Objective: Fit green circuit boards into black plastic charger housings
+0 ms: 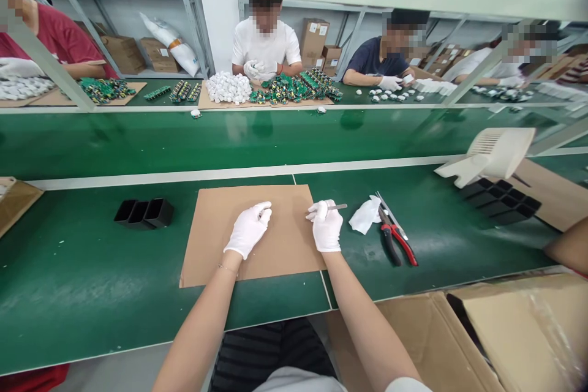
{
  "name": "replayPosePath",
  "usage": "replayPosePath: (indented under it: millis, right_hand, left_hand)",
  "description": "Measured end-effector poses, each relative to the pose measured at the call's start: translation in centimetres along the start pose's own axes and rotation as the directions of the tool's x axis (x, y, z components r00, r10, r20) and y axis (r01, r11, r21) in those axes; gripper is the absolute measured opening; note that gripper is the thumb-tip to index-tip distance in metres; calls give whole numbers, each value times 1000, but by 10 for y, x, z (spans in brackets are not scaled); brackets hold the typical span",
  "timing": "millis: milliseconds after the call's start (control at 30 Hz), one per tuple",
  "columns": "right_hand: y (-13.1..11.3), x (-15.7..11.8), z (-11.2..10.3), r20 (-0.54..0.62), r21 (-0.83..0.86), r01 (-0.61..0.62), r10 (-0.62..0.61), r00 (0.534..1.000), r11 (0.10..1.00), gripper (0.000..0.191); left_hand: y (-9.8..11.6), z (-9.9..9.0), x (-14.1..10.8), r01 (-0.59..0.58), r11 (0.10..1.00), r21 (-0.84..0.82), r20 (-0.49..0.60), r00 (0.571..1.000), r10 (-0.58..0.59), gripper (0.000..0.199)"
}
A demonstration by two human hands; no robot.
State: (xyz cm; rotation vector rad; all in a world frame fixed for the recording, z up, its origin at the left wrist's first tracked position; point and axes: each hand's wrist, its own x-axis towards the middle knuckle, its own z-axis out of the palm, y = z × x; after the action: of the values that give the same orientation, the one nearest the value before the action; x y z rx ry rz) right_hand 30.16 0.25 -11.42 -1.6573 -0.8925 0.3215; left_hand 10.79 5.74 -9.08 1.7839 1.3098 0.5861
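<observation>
My left hand (pixel 249 228), in a white glove, is over the brown cardboard sheet (pixel 285 251). Its fingers are curled in and the thumb lies near the fingertips; whether anything small is inside is hidden. At the sheet's right edge, my right hand (pixel 327 226), also gloved, grips a slim metal tool (pixel 339 206) that sticks out on both sides of the fingers. Its exact kind is not clear. To the right of that hand lie a crumpled white cloth or paper (pixel 365 215), pliers with red and black handles (pixel 395 244) and a thin silver tool (pixel 392 215).
Black square cups (pixel 144 213) stand at left; more black cups (pixel 503 201) sit at right beneath a cream plastic part (pixel 493 153). Across the green conveyor (pixel 275 141), co-workers handle white pieces (pixel 228 87) and green circuit boards (pixel 294 87). Cardboard boxes (pixel 427 331) stand below the table's right edge.
</observation>
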Motion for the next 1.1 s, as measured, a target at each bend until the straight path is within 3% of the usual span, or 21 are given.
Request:
replayPosePath:
  millis: [800, 1000, 1100]
  right_hand:
    - [-6, -2, -3, -12, -86, 30, -31, 999, 996, 30]
    - [-7, -2, -3, -29, 5, 29, -29, 999, 1000, 32]
    - [-10, 2, -7, -106, 115, 20, -8, 994, 993, 31]
  left_hand:
    - [0, 1, 1, -17, 1000, 14, -1, 1000, 17, 35]
    - [0, 0, 1, -29, 999, 21, -9, 1000, 30, 35]
    - [-1, 0, 1, -47, 999, 27, -11, 999, 47, 36]
